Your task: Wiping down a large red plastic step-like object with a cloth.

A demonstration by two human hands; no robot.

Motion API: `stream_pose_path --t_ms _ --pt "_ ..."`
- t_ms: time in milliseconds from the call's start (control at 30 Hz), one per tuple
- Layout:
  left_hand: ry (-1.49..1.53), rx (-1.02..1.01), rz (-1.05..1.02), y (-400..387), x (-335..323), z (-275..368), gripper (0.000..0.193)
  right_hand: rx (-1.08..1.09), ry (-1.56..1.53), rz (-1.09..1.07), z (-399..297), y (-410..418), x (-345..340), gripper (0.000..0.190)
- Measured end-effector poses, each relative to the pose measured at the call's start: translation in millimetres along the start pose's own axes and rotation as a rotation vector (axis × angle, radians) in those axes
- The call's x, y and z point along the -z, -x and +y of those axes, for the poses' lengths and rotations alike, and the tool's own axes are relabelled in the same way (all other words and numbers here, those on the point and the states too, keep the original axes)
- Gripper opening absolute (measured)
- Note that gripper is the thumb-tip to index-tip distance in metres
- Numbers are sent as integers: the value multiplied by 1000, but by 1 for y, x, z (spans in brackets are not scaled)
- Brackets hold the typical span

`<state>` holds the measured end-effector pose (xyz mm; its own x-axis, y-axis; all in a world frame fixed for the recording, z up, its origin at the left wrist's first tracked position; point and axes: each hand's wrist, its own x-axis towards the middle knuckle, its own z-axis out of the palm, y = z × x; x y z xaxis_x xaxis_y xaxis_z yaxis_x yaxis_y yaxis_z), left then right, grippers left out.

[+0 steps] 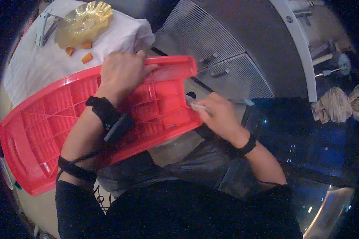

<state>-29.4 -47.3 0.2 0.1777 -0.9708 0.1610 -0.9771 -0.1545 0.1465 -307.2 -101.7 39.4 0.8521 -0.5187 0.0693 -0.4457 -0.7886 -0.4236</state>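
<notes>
A red plastic panel (170,89) with a ribbed underside lies tilted across my lap, a notch cut into its right end. My left hand (121,71) grips its far rim, the wrist bent over the ribs. At the notched end, my right hand (220,115) pinches a small whitish piece (201,107), which looks like a bit of cloth but is blurred. That piece is against or very near the panel's corner. Fingers of both hands are partly hidden.
Beyond the panel, a white cloth (27,71) bears a gold wavy-edged dish (83,25), orange pieces (87,57) and a pale hinged object (42,30). Ribbed cabinet doors (206,33) stand ahead. Right is a dark glossy surface (287,128) with crumpled beige cloth (335,104).
</notes>
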Motion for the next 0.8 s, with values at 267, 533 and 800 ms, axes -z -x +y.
stream_pose_path --t_ms 267,533,800 --pt "-17 -5 19 -2 1 -2 50 -223 400 -84 -12 14 -48 10" --pt "-26 -21 20 -14 7 -3 50 -187 72 -99 -22 2 -52 13" --pt "-47 9 11 -12 10 -4 49 -354 326 -216 -11 2 -20 13"
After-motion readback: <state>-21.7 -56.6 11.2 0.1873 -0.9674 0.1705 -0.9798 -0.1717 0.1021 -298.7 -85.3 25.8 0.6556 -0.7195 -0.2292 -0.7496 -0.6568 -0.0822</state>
